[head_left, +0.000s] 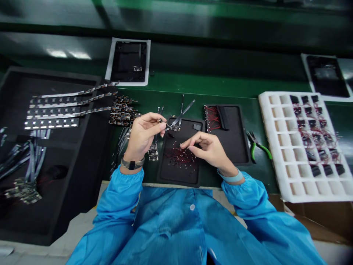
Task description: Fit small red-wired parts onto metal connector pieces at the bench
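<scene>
My left hand (146, 134) pinches a small circuit board (174, 127) with flat cables, over the upper left of a small black tray (180, 176). My right hand (206, 147) is above that tray's right side, thumb and forefinger close together. Whatever lies between those fingertips is too small to make out. Thin red wires (180, 157) with white ends are spread in the tray under the hands. Other small boards (153, 151) lie on the green table left of the tray, below my left hand.
Right of centre is a second black tray (238, 147) with red wires, then green-handled cutters (259, 147) and a white foam tray (281, 184). A large black bin (79, 162) with boards stands left. Flat panels (128, 60) lie at the back.
</scene>
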A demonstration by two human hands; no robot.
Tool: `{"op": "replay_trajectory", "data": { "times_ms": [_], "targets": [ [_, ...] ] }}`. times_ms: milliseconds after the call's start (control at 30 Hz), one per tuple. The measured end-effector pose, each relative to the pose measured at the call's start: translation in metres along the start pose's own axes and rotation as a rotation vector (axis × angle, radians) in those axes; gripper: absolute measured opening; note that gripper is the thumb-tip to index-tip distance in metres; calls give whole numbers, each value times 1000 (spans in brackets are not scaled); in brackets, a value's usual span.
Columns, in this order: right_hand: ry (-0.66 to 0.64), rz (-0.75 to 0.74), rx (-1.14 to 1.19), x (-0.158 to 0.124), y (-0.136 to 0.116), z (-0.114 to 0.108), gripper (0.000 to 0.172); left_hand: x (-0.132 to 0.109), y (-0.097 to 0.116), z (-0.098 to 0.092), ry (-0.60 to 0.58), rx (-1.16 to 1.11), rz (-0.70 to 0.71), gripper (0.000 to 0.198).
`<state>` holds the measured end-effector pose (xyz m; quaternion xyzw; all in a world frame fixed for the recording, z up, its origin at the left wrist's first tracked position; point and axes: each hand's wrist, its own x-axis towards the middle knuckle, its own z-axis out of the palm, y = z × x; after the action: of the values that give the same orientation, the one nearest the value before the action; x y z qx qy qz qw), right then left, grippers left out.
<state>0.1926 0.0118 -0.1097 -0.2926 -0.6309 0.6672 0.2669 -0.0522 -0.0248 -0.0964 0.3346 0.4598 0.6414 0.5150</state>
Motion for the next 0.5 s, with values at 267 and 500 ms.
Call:
{"op": "replay_trajectory", "data": {
  "times_ms": [267,500],
  "targets": [
    [126,-26,224,-1,0,-2,32,-2,-3,5,-32,19,-26,20],
    [142,116,228,0,3,-4,28,-2,-4,5,-39,33,-28,18]
  ]
}}
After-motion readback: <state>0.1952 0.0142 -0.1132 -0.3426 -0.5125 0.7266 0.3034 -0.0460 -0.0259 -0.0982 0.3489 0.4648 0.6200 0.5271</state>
